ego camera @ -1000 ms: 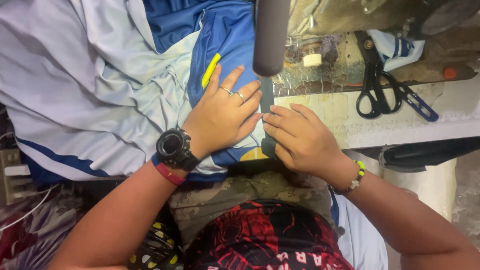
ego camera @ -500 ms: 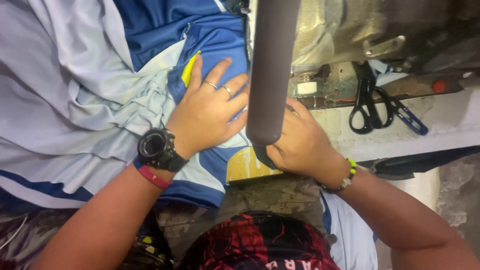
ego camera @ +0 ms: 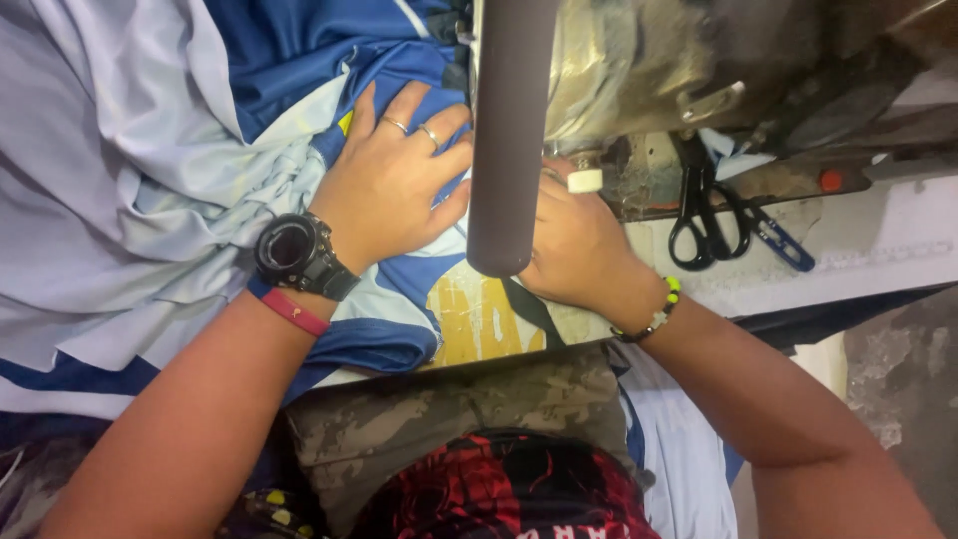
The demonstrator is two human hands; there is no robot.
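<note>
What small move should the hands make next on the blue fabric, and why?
Probably ease the blue fabric a little further toward the sewing machine. The left hand lies flat on the cloth and the right hand presses beside the machine head, partly hidden by a dark tube.

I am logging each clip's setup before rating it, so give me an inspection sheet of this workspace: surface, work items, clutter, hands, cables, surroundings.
Surface: pale worn sewing table, mostly covered by cloth on the left.
Work items: blue and white garment with a yellow patch, spread and bunched under the sewing machine; a dark cylinder blocks the needle area.
Clutter: black scissors and a blue-handled tool lie right of the machine.
Hands: left hand lies flat on the garment, with rings, a black watch and a red band; right hand presses the cloth beside the machine, wearing a beaded bracelet.
Cables: nothing seen.
Surroundings: rough grey floor at lower right.
</note>
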